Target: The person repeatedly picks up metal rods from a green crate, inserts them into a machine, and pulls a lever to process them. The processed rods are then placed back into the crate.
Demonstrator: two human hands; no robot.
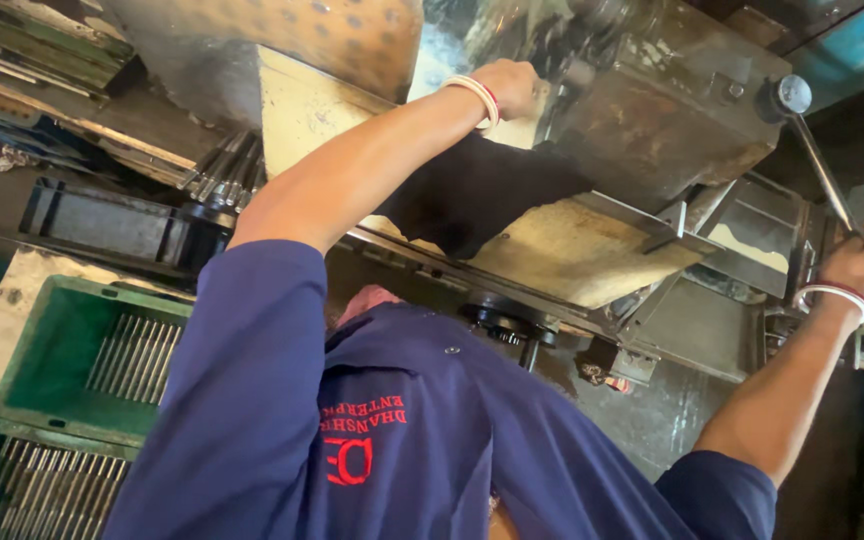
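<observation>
Your right hand (860, 265) is closed in a full fist around the lower end of the lever (820, 165), a thin metal rod with a round knob on top, on the right flank of the machine (652, 100). Your left hand (508, 85) is up against the machine's body, left of the lever; fingers are curled out of sight behind the housing, so can't tell what it grips, if anything. A flat tan plate (572, 250) juts out under the machine, below your left forearm. Two green crates (62, 340) of thin metal rods (132, 355) sit well left of the machine, a loose bundle of rods just above them.
</observation>
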